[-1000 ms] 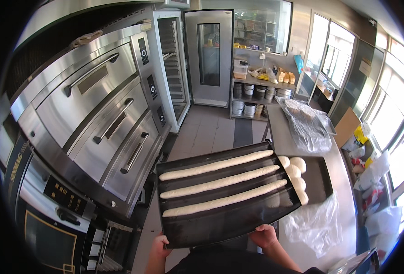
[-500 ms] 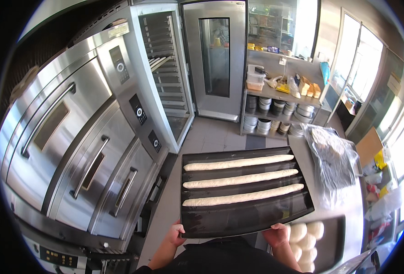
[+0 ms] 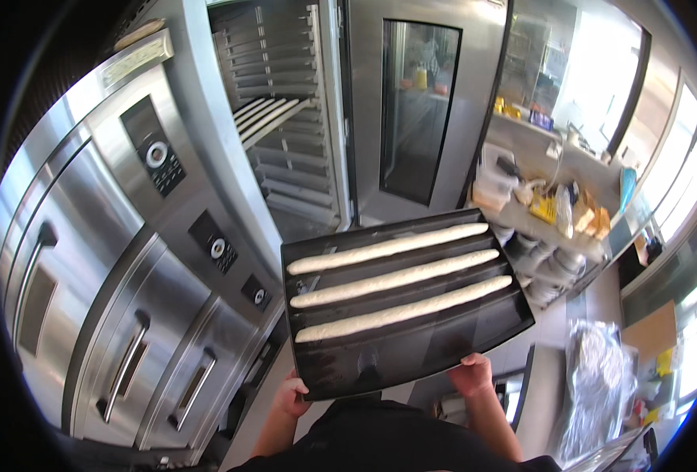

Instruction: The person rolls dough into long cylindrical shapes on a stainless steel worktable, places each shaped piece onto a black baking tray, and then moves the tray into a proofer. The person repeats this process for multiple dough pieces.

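A dark baking tray (image 3: 411, 358) is held out in front of my body, tilted a little with its right side farther away. Three long pale dough strips (image 3: 395, 279) lie on it side by side, running left to right. My left hand (image 3: 292, 395) grips the tray's near left corner. At the near right edge, my right hand (image 3: 471, 373) is closed on the rim, thumb on top. Beyond the tray, a tall steel cabinet (image 3: 334, 118) stands open, its inside lined with rack rails. One tray with similar dough strips (image 3: 266, 114) rests on those rails.
Stacked deck ovens (image 3: 159, 291) with handles and dial panels line the left. The cabinet's glass-windowed door (image 3: 372, 102) swings out to the right. Farther right is a shelf unit (image 3: 592, 244) with tins and bread. A worktop (image 3: 541, 393) bears a plastic-covered tray (image 3: 596, 385).
I have moved forward, so the open cabinet and ovens appear closer. The held tray has turned slightly, its right side swinging away. The round dough pieces at lower right have left the view.
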A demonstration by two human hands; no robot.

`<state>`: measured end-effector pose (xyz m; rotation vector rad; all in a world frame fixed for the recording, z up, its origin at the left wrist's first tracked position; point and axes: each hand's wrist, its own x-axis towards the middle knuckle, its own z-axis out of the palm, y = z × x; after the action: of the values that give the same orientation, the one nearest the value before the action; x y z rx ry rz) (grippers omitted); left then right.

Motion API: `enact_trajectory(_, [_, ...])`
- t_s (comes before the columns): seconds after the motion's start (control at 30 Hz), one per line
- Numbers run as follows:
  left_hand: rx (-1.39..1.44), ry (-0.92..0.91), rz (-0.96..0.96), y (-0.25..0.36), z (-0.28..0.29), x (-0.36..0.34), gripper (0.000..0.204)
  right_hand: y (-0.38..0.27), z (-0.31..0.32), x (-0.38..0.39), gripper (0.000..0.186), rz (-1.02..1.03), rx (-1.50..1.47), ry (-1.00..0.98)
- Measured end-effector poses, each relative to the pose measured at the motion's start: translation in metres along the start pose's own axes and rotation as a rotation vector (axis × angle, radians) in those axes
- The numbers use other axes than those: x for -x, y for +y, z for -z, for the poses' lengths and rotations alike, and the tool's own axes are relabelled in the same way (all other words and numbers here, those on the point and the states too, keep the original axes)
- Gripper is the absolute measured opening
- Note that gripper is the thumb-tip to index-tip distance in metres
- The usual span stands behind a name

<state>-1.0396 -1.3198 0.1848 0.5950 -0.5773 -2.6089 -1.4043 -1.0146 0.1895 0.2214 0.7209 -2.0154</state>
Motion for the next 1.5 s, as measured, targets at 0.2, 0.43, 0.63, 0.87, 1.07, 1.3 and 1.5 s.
enact_trajectory(0.2, [0.058, -0.083, -0.030, 0.077, -0.017, -0.167, 0.095, -0.063, -0.101, -0.168, 0.080, 0.046, 0.004, -0.146])
enact_trajectory(0.43, [0.003, 0.002, -0.201, 0.125, -0.061, -0.279, 0.094, -0.128, -0.178, -0.344, 0.084, -0.049, 0.082, -0.212])
enact_trajectory(0.63, [0.036, 0.140, -0.399, 0.122, -0.079, -0.350, 0.093, -0.169, -0.229, -0.509, 0.081, -0.263, 0.150, -0.402])
enact_trajectory(0.87, [0.115, 0.302, -0.549, 0.118, -0.132, -0.405, 0.098, -0.201, -0.290, -0.619, 0.077, -0.459, 0.221, -0.453])
enact_trajectory(1.07, [0.143, 0.373, -0.664, 0.134, -0.144, -0.431, 0.102, -0.187, -0.304, -0.690, 0.085, -0.537, 0.227, -0.554])
enact_trajectory(1.3, [0.128, 0.393, -0.718, 0.163, -0.120, -0.453, 0.105, -0.133, -0.306, -0.774, 0.029, -0.591, 0.327, -0.353])
enact_trajectory(1.5, [-0.476, 0.697, -0.881, 0.188, -0.081, -0.473, 0.065, -0.094, -0.352, -0.801, 0.015, -0.594, 0.333, -0.302])
